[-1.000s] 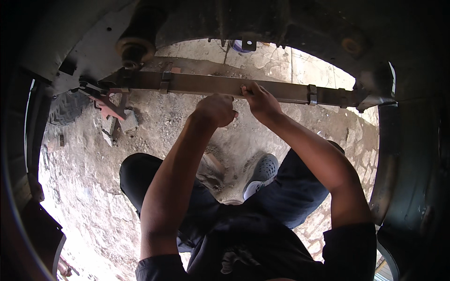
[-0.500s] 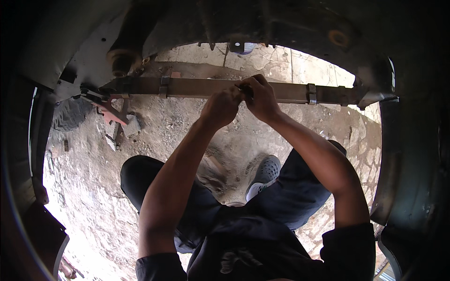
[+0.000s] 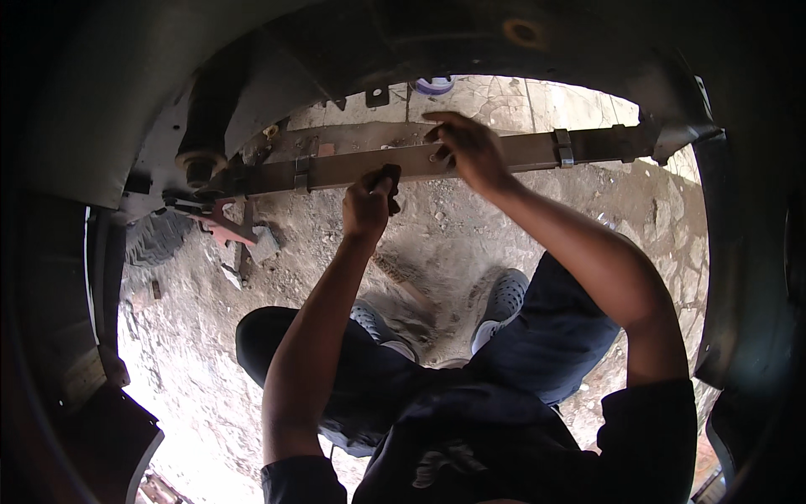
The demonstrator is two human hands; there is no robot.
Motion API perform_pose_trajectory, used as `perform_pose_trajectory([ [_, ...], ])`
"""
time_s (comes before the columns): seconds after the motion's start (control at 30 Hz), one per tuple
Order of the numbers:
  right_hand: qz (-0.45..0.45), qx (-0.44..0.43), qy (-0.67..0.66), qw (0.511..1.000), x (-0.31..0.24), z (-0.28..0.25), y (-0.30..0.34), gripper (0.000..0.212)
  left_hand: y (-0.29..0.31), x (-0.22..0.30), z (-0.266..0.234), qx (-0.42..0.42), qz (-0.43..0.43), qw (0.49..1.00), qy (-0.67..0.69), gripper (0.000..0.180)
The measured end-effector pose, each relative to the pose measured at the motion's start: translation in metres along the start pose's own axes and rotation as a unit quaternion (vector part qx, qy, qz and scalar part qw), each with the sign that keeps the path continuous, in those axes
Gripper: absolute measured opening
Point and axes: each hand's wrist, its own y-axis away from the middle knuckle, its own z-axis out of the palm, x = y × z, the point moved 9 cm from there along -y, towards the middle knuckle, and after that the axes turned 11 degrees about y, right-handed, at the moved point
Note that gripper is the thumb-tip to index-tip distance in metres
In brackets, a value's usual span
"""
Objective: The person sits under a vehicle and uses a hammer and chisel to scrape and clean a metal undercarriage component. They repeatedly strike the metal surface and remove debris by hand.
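A small dark piece juts from a closed left hand, just on the near side of a long steel bar. The piece stands with its longer axis roughly up and down the frame, across the line of the bar (the fingers hide part of it, and its exact shape cannot be told).

The bar spans the view from left to right, its right end slightly higher, with a metal clip around its left part and a second clip around its right. Near the bar's middle, a round bolt head shows beside the right hand, which is loosely spread, its index finger pointing left; whether those fingertips touch the bar cannot be told.

Beyond, a dark cylinder hangs above the bar's left end, near a red stand, a grey block and a ridged tyre. Below, the person's grey shoes rest on rough ground. A pale print marks the black shirt, too dim to make out.
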Motion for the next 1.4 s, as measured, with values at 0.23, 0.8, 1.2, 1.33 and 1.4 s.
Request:
perform_pose_trajectory([
  [0.23,0.092,0.102,-0.328,0.935,-0.050,-0.051,0.012,0.034,-0.020,0.052,0.027,0.058,0.245,0.923,-0.293,0.022],
  [0.8,0.130,0.039,-0.232,0.963,-0.030,-0.077,0.003,0.022,-0.005,0.029,0.097,-0.075,0.389,0.807,-0.437,0.020],
  [1.2,0.089,0.002,-0.206,0.975,-0.048,-0.068,0.009,0.027,-0.032,0.031,0.096,-0.092,0.303,0.839,-0.443,0.022],
  [1.33,0.065,-0.024,-0.170,0.983,-0.049,-0.071,0.005,0.026,-0.034,0.038,0.090,-0.059,0.285,0.842,-0.455,0.022],
  [1.4,0.056,-0.021,-0.163,0.985,-0.048,-0.074,-0.001,0.025,-0.035,0.044,0.092,-0.051,0.268,0.840,-0.468,0.023],
])
